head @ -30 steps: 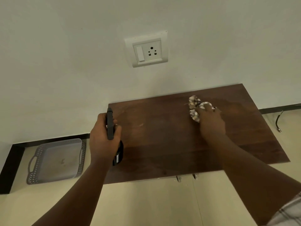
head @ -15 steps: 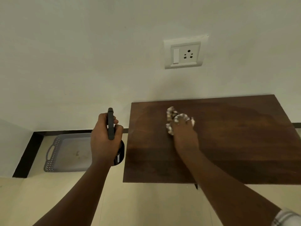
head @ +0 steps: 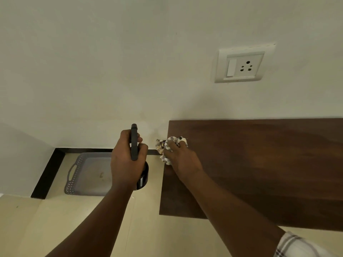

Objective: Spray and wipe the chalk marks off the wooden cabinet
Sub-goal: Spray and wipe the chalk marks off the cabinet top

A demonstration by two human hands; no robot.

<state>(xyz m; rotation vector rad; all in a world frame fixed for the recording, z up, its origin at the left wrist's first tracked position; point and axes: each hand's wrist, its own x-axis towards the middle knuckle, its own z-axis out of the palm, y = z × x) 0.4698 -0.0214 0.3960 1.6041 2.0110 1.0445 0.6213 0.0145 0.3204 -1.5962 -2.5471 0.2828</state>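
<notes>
- Pale walls frame the scene, with a switch-and-socket plate (head: 243,63) above the dark wooden cabinet top (head: 259,164), which stands against the wall.
- No chalk marks can be made out on the visible wood; the grain looks even and slightly sheened, suggesting the wiping is well advanced, though the far right runs out of frame and cannot be judged.
- Right hand (head: 181,157) reaches forward with the arm extended, fingers curled over a crumpled patterned cloth (head: 168,146), pressing it at the cabinet's rear left corner, the cloth partly overhanging the edge.
- Left hand (head: 126,162) hovers just left of the cabinet, fingers wrapped round a dark spray bottle (head: 134,141) held upright, nozzle toward the wall.
- A grey perforated tray (head: 87,175) lies on the floor below, beside the dark skirting.
- Judging by the cloth's position, only the corner and edge remain.
</notes>
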